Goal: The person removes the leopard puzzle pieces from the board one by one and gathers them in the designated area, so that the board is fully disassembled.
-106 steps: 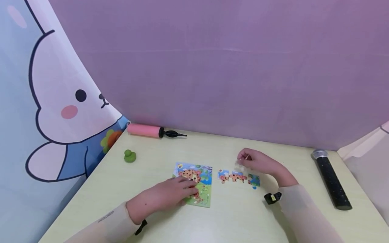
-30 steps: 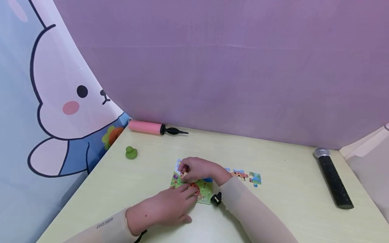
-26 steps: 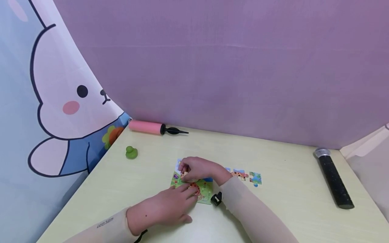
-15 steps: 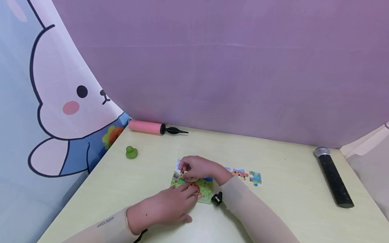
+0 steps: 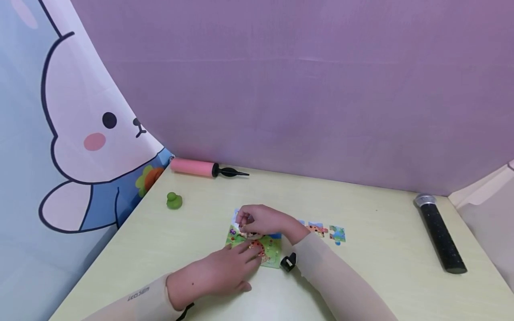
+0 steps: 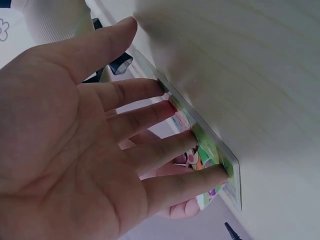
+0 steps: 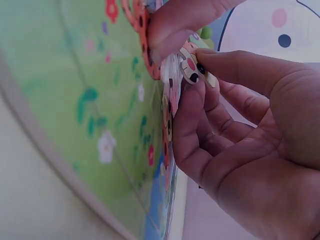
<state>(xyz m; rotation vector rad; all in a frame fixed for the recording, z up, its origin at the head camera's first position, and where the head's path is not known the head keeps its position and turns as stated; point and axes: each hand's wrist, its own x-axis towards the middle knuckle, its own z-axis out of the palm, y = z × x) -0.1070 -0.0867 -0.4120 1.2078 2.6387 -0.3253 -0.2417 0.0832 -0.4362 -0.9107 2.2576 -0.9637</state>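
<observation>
A puzzle board point(image 5: 273, 256) with a spotted animal on green grass lies at mid-table. My left hand point(image 5: 218, 273) rests its spread, straight fingers on the near part of it; in the left wrist view the fingertips point(image 6: 218, 172) touch the board's face. My right hand point(image 5: 267, 221) is over the board's far part. Between thumb and fingers it pinches a small puzzle piece point(image 7: 189, 67), which is tilted up off the board in the right wrist view. Loose puzzle pieces point(image 5: 337, 235) lie to the right, partly hidden by the right wrist.
A pink hand pump point(image 5: 192, 167) with a black nozzle lies at the back left edge. In front of it sits a green toy duck point(image 5: 174, 201). Far to the right lies a black microphone point(image 5: 441, 236). A purple curtain point(image 5: 297, 89) closes off the table's back.
My right hand has come left from above the loose pieces to the board and now pinches a piece there. Over the last second it has barely shifted. My left hand stays on the board.
</observation>
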